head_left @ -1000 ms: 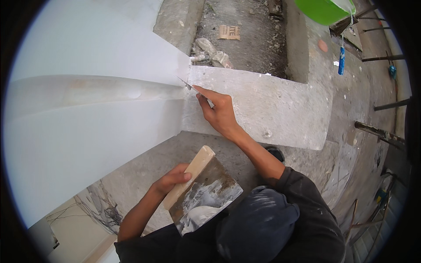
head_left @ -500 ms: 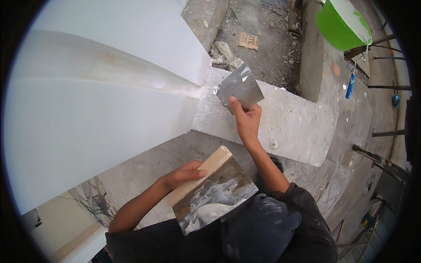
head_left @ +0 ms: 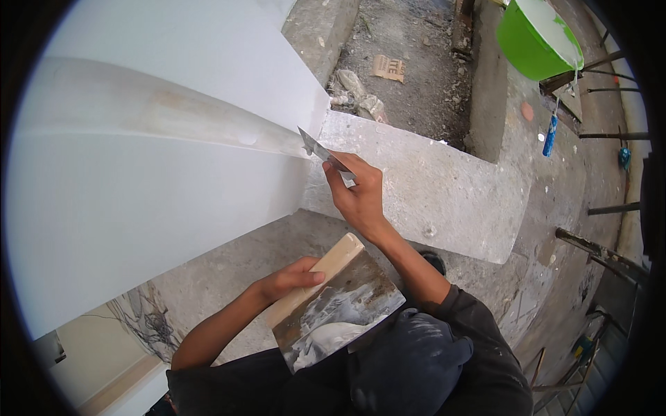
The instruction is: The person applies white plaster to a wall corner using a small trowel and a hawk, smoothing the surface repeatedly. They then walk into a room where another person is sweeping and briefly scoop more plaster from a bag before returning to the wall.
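My left hand grips the wooden handle of a wide metal blade smeared with white paste, a thick lump of it near the lower edge. In my right hand is a thin metal spreader, held edge-on at the end of a recessed band in the white wall, where it meets the pale concrete ledge. I cannot tell whether the blade touches the wall. My dark cap fills the bottom middle.
A green tub with white contents and a blue roller stand upper right. Beyond the ledge lie a gravel strip, torn paper and rags. Tangled wires lie lower left; dark bars line the right.
Half a second ago the small spreader showed its flat face farther right; my right hand has since turned it edge-on and moved it left to the band's end.
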The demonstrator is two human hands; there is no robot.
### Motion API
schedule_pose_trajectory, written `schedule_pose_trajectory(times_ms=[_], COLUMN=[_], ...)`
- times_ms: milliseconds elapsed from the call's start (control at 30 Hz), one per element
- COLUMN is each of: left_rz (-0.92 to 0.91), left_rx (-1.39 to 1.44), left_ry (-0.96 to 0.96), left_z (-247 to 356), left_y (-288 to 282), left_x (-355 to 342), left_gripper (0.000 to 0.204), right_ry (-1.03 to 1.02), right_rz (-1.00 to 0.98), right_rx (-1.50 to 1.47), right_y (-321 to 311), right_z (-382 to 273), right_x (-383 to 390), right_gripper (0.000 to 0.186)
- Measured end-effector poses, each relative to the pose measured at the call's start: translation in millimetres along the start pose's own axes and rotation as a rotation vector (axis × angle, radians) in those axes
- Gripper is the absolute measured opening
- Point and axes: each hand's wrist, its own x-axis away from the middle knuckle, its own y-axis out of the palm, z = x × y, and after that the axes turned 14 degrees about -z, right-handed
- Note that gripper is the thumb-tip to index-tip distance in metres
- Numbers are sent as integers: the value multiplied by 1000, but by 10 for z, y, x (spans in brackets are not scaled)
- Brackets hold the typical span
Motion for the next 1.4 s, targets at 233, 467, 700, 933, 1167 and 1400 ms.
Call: schedule_pose_trajectory(times_ms=[233,467,700,933,1167,1400], left_rz=[-18,-13,78,55,53,68], left_rx=[-18,-29,-15,-29,-30,-46], left_ry=[-30,37,-18,-7,-27,-37], left_z=[59,14,-19,-64,-27,-57], left_y=[24,-14,-31,-45,-13,-27], left_x=[19,69,120,120,113,96], left_gripper=[56,58,69,67,68,68], right_ry=[-43,-187,-244,-216,-231,-222], right_rz=[-31,-29,3,-22,-88,-64], right_rx=[24,171,309,282,231,270], right_y=[-52,60,53,22,-25,23], right_z=[-140,-191,-266,-277,-255,-248], right_x=[-90,-105,-156,-136,-152,-159], right_gripper=[29,40,35,38,41,31])
